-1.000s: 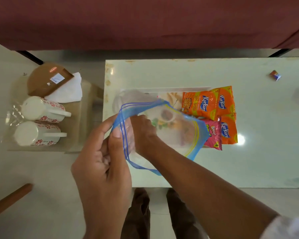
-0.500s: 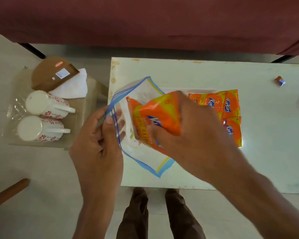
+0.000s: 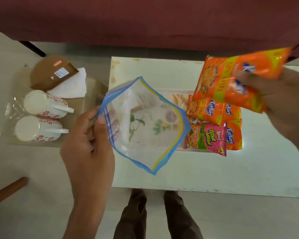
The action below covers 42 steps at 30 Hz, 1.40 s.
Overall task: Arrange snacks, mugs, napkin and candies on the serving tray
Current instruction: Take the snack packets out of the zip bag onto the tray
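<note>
My left hand [image 3: 90, 149] pinches the open mouth of a clear zip bag [image 3: 143, 125] with blue and yellow edges, held over the white serving tray [image 3: 173, 91]. My right hand [image 3: 281, 100] grips an orange snack packet [image 3: 231, 80] above the tray's right end. Several snack packets lie on the tray: orange ones [image 3: 207, 109] and a pink one [image 3: 205, 138]. Two white mugs with red flowers [image 3: 43, 104] [image 3: 36, 128] lie on their sides at the left, next to a white napkin [image 3: 72, 87].
The tray sits on a pale glass-topped table [image 3: 214, 169]. A brown pouch [image 3: 50, 75] lies partly on the napkin. A maroon sofa [image 3: 145, 19] runs along the far side. A wooden leg [image 3: 7, 190] shows at lower left. My feet [image 3: 155, 216] stand at the table's near edge.
My right hand reached into the zip bag, pulled out an orange snack packet and carried it up and to the right. The bag now looks empty in my left hand.
</note>
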### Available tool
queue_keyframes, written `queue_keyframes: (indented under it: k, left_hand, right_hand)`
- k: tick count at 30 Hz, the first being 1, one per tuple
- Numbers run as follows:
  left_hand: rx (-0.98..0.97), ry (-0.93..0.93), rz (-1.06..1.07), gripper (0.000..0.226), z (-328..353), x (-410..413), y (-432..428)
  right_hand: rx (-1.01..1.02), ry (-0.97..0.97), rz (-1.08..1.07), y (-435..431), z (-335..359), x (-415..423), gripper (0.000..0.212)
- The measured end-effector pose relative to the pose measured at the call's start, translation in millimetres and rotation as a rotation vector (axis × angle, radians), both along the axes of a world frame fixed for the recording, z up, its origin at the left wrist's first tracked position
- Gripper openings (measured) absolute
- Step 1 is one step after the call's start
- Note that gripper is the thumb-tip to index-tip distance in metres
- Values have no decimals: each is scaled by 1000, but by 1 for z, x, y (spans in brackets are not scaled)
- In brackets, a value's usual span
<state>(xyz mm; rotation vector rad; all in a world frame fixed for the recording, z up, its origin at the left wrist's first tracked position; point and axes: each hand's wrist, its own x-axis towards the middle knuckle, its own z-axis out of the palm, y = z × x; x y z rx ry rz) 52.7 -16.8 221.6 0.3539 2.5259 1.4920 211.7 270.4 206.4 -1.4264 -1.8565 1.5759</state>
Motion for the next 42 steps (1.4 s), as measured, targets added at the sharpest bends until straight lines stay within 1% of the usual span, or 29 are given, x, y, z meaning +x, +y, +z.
queue_keyframes:
  k: [1, 3, 6, 8, 12, 16, 20, 23, 27, 30, 32, 36, 39, 42]
  left_hand:
    - [9, -6, -2, 22, 0, 1, 1]
    - [30, -7, -6, 21, 0, 3, 2]
    - [36, -8, -19, 24, -3, 1, 2]
    - [31, -13, -26, 28, -4, -1, 1]
    - [29, 16, -36, 27, -5, -3, 3]
    - [39, 3, -35, 30, -5, -3, 1]
    - [48, 1, -32, 28, -4, 0, 0]
    - [63, -10, -25, 28, -4, 2, 0]
    - [69, 1, -34, 27, -1, 5, 0]
    - [79, 2, -43, 25, 0, 8, -1]
    - [96, -6, -46, 24, 0, 11, -3]
    - [89, -12, -39, 26, 0, 17, -6]
    - [67, 12, -38, 24, 2, 21, -7]
    - [81, -5, -34, 24, 7, 26, -5]
  right_hand:
    - [-46, -67, -15, 1, -12, -4, 53]
    - [-46, -238, 27, -3, -43, -21, 44]
    - [109, -378, 102, -9, -83, -38, 31]
    - [138, -393, 123, -9, -100, -45, 29]
    - [178, -407, 143, -7, -127, -54, 35]
    - [278, -490, 171, -4, -136, -57, 40]
    - [326, -567, 112, -4, -135, -54, 33]
    - [293, -590, 124, -8, -136, -50, 30]
    - [241, -620, 112, -13, -138, -46, 35]
    - [308, -623, 84, -17, -137, -44, 41]
    - [341, -596, 85, -18, -137, -43, 48]
    - [343, -523, 53, -18, -132, -39, 64]
    - [353, -501, 31, -18, -125, -31, 66]
    - [297, -438, -2, -16, -111, -17, 59]
